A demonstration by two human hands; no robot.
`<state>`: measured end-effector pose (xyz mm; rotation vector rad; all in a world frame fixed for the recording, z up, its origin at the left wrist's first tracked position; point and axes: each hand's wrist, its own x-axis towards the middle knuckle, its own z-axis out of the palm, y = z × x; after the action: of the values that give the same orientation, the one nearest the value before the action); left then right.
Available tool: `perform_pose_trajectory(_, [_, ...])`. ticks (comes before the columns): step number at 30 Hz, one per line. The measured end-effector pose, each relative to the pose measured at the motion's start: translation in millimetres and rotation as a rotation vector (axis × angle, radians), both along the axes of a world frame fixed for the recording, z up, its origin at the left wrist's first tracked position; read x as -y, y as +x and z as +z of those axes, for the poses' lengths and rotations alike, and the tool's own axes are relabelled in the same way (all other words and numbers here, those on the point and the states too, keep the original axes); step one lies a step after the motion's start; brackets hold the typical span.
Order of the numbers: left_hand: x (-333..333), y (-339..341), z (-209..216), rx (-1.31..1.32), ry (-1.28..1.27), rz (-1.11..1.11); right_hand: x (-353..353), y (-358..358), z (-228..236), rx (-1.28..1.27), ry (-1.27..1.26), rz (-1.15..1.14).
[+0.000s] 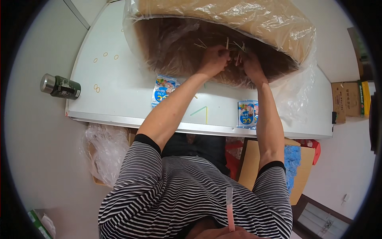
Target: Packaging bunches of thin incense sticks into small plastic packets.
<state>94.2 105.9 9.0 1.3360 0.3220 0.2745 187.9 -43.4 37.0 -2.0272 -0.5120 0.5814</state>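
Note:
A large cardboard box (254, 12) in clear plastic wrapping lies with its opening toward me, and both my hands reach into it. My left hand (215, 61) is closed, its fingers pinching a thin pale stick (227, 43). Close beside it, my right hand (252, 67) is closed around several thin sticks (238, 59); shadow partly hides its fingertips. More loose thin sticks (200, 43) show in the dark of the box. Blue-and-white printed packets lie on the table, one group (162, 88) by my left forearm and another (246, 113) by my right.
On the white table (131, 95) lie a thin green stick (198, 111), a yellow one (206, 116) and several rubber bands (105, 54). A dark flask (65, 87) is at the left edge. Below stand a plastic-lined box (107, 153) and a carton with blue packets (293, 161).

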Motion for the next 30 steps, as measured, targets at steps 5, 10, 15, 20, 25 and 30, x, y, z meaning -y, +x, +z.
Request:
perform_pose_trajectory(5, [15.6, 13.3, -13.0, 0.147, 0.459, 0.051, -7.4, -18.5, 6.1, 0.085, 0.13, -0.005])
perform_pose_trajectory(10, [12.8, 13.4, -27.7, 0.104, 0.614, 0.15, -25.5, -21.4, -13.6, -0.127, 0.171, 0.034])
perform_pose_trajectory(15, [21.0, -3.9, -0.9, 0.015, 0.88, 0.237, -26.1, -18.6, -34.1, -0.011, 0.223, -0.003])
perform_pose_trajectory(20, [13.0, -15.9, 12.6, 0.085, 1.005, -0.012, -9.8, -10.4, -22.1, -0.429, 0.646, -0.044])
perform_pose_trajectory(25, [-73.3, 15.1, 5.1, -0.088, 1.599, -0.093, -2.1, -16.2, -12.4, -0.314, 0.388, -0.238])
perform_pose_trajectory(30, [-113.4, 31.6, -19.7, 0.028, 1.621, -0.107, -16.7, -30.4, -13.4, -0.305, 0.369, -0.173])
